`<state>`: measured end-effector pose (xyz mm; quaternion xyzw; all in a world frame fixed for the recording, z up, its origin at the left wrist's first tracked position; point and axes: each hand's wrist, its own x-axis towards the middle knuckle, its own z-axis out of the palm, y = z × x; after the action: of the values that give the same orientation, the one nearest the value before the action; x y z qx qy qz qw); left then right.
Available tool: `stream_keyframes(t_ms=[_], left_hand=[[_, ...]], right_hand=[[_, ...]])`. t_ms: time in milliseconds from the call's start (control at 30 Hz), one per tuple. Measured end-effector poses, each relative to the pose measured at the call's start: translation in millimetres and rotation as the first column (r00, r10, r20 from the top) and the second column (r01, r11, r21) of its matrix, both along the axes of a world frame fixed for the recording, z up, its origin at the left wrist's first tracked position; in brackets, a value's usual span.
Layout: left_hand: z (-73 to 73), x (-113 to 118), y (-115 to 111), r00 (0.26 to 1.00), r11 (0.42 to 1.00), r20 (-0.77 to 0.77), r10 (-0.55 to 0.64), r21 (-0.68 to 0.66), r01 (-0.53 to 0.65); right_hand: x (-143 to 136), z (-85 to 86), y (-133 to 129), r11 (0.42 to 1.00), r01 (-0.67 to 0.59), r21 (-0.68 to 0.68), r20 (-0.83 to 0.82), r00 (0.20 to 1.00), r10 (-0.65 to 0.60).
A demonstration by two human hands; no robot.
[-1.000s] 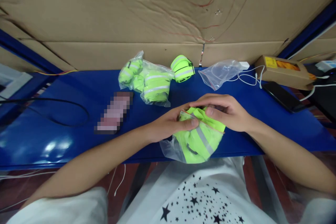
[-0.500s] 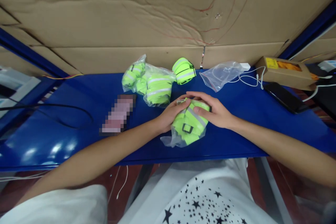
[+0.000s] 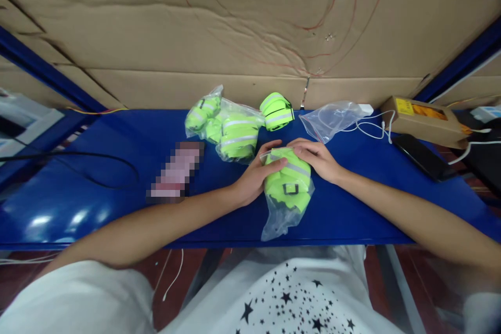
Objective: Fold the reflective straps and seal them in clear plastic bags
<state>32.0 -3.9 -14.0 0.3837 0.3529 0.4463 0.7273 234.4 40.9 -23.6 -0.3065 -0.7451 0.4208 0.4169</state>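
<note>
A clear plastic bag (image 3: 274, 222) with a folded neon-yellow reflective strap (image 3: 291, 201) inside is held above the blue table near its front edge. The strap has a grey stripe and a black buckle (image 3: 290, 189). My left hand (image 3: 256, 177) grips the bag's left side, thumb across the top. At the upper right, my right hand (image 3: 319, 159) closes on the bag, fingers over its far edge. Just beyond my hands sit bagged neon straps (image 3: 238, 138) and a loose rolled reflective strap (image 3: 276, 111).
An empty clear bag (image 3: 331, 119) lies at the back right, by a white cable (image 3: 368, 128). A cardboard box (image 3: 425, 122) and a black phone (image 3: 425, 157) are farther right. A pixelated pinkish object (image 3: 176, 172) rests left on the blue table (image 3: 109, 167). Cardboard (image 3: 195, 36) lines the back.
The bagged strap has turned more upright, its loose plastic end now pointing toward me. My right hand has shifted toward the bag's far right edge. The view has tilted slightly.
</note>
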Motion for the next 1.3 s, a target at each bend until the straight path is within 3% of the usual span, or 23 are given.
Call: stream_keyframes(t_ms=[133,267,333,433,567,733,800,900,967,1033,1100,1167,1233,1300], left_hand=[[1.0,-4,5,0.998,0.995,0.062,-0.011,-0.099,0.017],[-0.5,-8,9,0.987,0.979,0.102,-0.124,-0.148,0.138],[-1.9,-9,10,0.984,0.974,0.086,-0.157,-0.15,0.169],[-3.3,-9,9,0.988,0.978,0.046,-0.145,-0.143,0.15],[-0.1,-8,5,0.985,0.984,-0.051,-0.163,-0.088,0.158],[6.7,-8,1,0.967,0.98,-0.163,-0.198,-0.022,0.197],[6.8,-8,2,0.96,0.977,-0.184,-0.212,-0.022,0.212],[4.2,-9,6,0.972,0.98,-0.133,-0.193,-0.07,0.185],[2.5,-8,8,0.985,0.98,-0.05,-0.166,-0.119,0.159],[1.8,-6,10,0.982,0.972,0.037,-0.186,-0.138,0.189],[1.3,-4,11,0.973,0.966,0.074,-0.218,-0.125,0.226],[0.2,-3,10,0.975,0.967,0.061,-0.215,-0.124,0.221],[-2.0,-3,10,0.978,0.967,0.044,-0.205,-0.144,0.209],[-4.6,-5,11,0.972,0.96,0.058,-0.227,-0.152,0.233]], right_hand=[[-4,8.3,-14,1.0,0.009,-0.017,-0.029,1.0,-0.01],[-5,11.9,-22,0.997,0.073,0.003,-0.044,0.996,-0.072],[-3,13.7,-20,0.999,0.012,-0.041,0.009,1.0,-0.012],[2,20.8,-16,0.971,-0.182,-0.154,0.143,0.968,0.204],[11,35.9,-17,0.84,-0.407,-0.358,0.239,0.83,0.504],[22,49.1,-21,0.578,-0.517,-0.632,0.191,0.619,0.762],[22,48.0,-22,0.55,-0.538,-0.639,0.171,0.598,0.783],[14,34.6,-21,0.663,-0.483,-0.572,0.103,0.759,0.643],[6,20.1,-18,0.782,-0.339,-0.524,0.034,0.908,0.417],[-1,5.9,-13,0.862,-0.157,-0.482,-0.054,0.987,0.15],[-4,-4.2,-6,0.904,0.017,-0.427,-0.15,0.985,-0.09],[-4,-9.0,-2,0.916,0.165,-0.365,-0.202,0.947,-0.251],[-1,-9.6,-1,0.907,0.263,-0.328,-0.173,0.928,-0.331],[5,-8.4,-6,0.894,0.278,-0.352,-0.127,0.932,-0.34]])
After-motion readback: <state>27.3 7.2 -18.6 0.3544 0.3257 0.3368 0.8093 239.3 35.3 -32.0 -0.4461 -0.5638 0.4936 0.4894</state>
